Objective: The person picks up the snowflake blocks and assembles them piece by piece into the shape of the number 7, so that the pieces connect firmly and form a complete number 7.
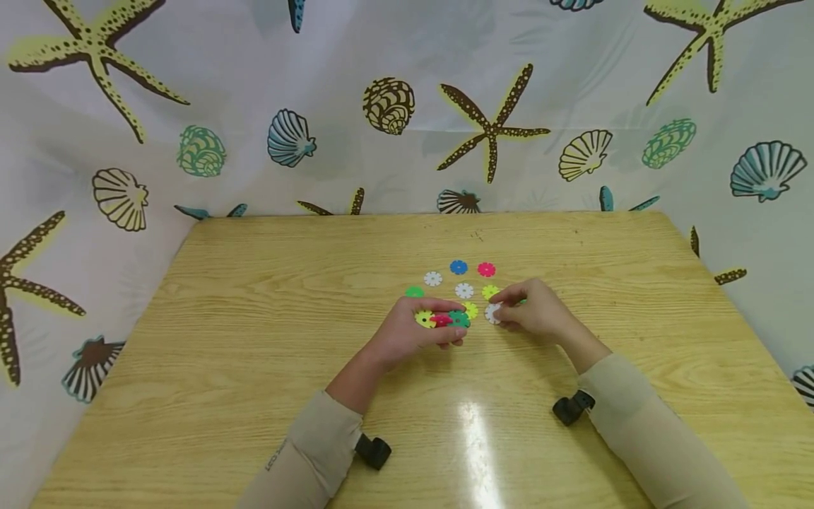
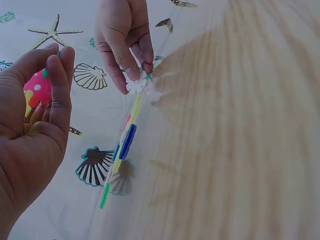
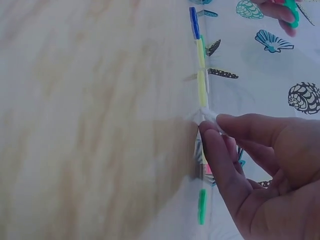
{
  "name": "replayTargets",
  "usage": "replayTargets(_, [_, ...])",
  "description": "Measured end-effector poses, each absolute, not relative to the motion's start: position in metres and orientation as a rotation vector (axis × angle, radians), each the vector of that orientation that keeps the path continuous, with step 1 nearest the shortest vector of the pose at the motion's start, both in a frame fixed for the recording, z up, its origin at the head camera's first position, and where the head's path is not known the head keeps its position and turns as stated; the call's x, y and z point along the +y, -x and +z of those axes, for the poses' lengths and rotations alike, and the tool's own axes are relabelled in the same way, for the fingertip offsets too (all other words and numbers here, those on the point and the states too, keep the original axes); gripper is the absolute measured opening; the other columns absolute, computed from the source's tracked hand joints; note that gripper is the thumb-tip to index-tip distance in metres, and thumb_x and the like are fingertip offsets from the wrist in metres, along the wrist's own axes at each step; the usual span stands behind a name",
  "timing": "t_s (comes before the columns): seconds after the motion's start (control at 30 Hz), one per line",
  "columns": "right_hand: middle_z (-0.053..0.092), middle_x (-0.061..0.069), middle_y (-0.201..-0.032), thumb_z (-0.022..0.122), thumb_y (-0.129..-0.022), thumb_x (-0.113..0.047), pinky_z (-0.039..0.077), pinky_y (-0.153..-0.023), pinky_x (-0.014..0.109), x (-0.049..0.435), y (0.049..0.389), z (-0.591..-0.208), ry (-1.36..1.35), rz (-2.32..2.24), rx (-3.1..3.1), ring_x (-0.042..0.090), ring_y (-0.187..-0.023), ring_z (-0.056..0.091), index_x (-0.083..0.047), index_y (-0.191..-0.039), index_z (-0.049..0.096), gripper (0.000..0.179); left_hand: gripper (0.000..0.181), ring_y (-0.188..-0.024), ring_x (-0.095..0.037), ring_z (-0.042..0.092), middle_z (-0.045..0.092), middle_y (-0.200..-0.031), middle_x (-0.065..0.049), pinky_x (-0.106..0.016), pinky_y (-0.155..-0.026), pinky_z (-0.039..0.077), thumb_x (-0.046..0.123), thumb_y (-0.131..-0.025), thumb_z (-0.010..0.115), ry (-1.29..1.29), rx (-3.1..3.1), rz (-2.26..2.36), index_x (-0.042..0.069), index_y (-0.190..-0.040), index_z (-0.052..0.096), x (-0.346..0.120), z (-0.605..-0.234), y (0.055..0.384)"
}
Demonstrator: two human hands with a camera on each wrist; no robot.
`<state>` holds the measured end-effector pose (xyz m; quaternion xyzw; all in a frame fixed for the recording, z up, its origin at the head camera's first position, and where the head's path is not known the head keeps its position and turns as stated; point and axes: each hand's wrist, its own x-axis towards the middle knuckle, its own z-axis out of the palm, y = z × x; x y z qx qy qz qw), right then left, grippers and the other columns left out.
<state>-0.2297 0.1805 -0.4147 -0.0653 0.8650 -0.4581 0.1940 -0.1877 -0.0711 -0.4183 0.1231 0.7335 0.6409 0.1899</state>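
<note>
On the wooden counter, take the blue disc as the landmark, the farthest from the person in a scatter of notched discs. Nearer the person than the blue disc and to its left, the left hand grips a joined chain between thumb and fingers; in it a yellow link, a pink link and a green link show in a row. Nearer the person and to the blue disc's right, the right hand pinches a white disc between thumb and fingertips; whether that disc is fully off the counter I cannot tell. Just right of the blue disc lies a pink disc. To its left and slightly nearer is a second white disc, with a green disc farther left and nearer again. Directly on the near side of the blue disc sits a third white disc. Well beyond the blue disc, a pale cloth printed with shells and starfish hangs behind the counter.
</note>
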Motion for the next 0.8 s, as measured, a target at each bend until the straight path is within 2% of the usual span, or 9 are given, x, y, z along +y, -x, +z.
replayTargets(0.23, [0.06,0.015,-0.104,0.067,-0.094,-0.008,0.062,-0.077,0.03,0.185,0.229,-0.413,0.167,-1.364,2.371,0.013,-0.082,0.07,0.003,-0.121,0.069,0.029,0.041,-0.09,-0.035,0.075,0.078,-0.089,-0.012,-0.033,-0.074,0.062,0.017,-0.087,0.079,-0.355,2.062,1.796,0.006,-0.125,0.069,-0.07,-0.417,0.187])
replayTargets(0.57, [0.066,0.02,-0.115,0.065,-0.096,-0.006,0.059,-0.088,0.04,0.185,0.224,-0.403,0.136,-1.54,2.26,0.012,-0.09,0.072,0.005,-0.127,0.064,0.034,0.041,-0.087,-0.033,0.076,0.078,-0.091,-0.012,-0.035,-0.075,0.062,0.017,-0.087,0.078,-0.353,2.068,1.804,0.005,-0.125,0.069,-0.071,-0.419,0.188])
replayTargets(0.8, [0.07,0.02,-0.114,0.066,-0.096,-0.008,0.059,-0.089,0.04,0.185,0.22,-0.399,0.129,-1.596,2.233,0.013,-0.09,0.073,0.006,-0.126,0.064,0.034,0.041,-0.088,-0.038,0.075,0.078,-0.09,-0.013,-0.038,-0.075,0.062,0.015,-0.087,0.078,-0.362,2.081,1.822,0.005,-0.126,0.068,-0.072,-0.42,0.187])
